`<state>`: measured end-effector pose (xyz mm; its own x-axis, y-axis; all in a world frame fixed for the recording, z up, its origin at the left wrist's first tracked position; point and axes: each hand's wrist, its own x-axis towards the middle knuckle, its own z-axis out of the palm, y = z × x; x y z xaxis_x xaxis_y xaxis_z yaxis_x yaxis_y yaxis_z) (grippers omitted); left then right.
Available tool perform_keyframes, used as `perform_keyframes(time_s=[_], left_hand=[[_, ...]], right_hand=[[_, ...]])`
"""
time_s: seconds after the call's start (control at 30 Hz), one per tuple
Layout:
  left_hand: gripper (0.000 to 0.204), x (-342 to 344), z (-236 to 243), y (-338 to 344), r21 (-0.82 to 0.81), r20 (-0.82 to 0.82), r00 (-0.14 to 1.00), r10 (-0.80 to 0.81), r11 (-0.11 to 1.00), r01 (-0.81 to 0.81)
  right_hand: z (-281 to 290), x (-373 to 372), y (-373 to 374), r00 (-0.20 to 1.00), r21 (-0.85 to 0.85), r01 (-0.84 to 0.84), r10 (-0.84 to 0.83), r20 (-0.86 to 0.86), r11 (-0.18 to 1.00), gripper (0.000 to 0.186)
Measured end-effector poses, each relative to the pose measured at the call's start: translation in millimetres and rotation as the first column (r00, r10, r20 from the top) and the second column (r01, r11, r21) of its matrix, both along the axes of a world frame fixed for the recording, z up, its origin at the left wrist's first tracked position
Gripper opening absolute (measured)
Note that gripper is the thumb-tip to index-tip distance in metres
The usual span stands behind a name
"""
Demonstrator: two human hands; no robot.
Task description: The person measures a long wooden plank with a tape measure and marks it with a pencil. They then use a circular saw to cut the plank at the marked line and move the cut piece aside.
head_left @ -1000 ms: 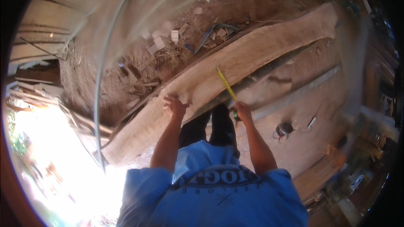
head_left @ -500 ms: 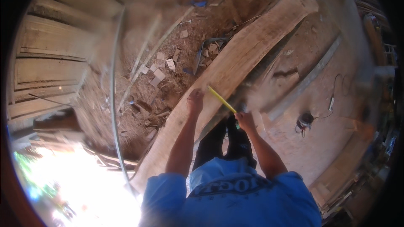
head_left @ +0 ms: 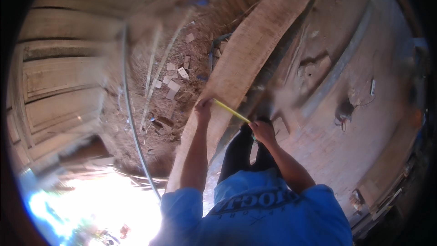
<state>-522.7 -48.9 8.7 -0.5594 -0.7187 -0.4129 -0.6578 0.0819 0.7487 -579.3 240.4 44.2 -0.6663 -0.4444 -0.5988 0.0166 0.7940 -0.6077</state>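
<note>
A long, wide wooden slab [head_left: 246,48] with wavy edges runs diagonally in front of me. Across it stretches the yellow blade of a tape measure [head_left: 232,111]. My right hand [head_left: 262,131] is closed around the tape's case, by the slab's right side; a small green part shows below the fingers. Over the slab's left edge, my left hand [head_left: 203,106] has its fingers closed at the blade's free end. Their exact grip is small and blurred.
Small wood offcuts [head_left: 173,86] litter the ground left of the slab. A long thin pale rail [head_left: 129,109] stands farther left, before wooden panels [head_left: 63,77]. On the right lie a grey beam [head_left: 339,64] and a dark corded power tool [head_left: 344,110].
The blade's free end, apart from my left hand earlier, now meets its fingers. My left hand has moved slightly left. The whole view has shifted and turned a little.
</note>
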Motion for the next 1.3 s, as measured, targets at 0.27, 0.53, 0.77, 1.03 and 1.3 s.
perform_keyframes(time_s=[0.27, 0.53, 0.77, 1.03, 1.3], left_hand=[[0.022, -2, 12, -9, 0.149, 0.057, 0.997, -0.047, 0.988, 0.038], [0.025, -7, 15, -8, 0.099, 0.142, 0.989, -0.043, 0.995, 0.029], [0.023, -13, 22, 6, -0.010, 0.111, 0.990, -0.093, 0.995, 0.094], [0.025, -12, 26, 22, -0.276, 0.162, 0.964, -0.212, 0.928, 0.250], [0.027, -16, 35, 26, -0.352, 0.166, 0.952, -0.259, 0.886, 0.302]], right_hand=[[-2, -10, 8, 0.993, -0.060, -0.030, 0.037, 0.110, 0.998, 0.035], [-27, 7, 6, 0.995, -0.130, -0.077, 0.069, -0.070, 0.988, 0.013], [-25, 5, 7, 1.000, -0.163, 0.020, -0.020, -0.001, 0.986, 0.018], [-31, 8, 4, 1.000, -0.168, -0.002, 0.007, 0.029, 0.986, 0.031], [-25, 6, 4, 1.000, -0.175, 0.007, -0.010, -0.016, 0.985, 0.034]])
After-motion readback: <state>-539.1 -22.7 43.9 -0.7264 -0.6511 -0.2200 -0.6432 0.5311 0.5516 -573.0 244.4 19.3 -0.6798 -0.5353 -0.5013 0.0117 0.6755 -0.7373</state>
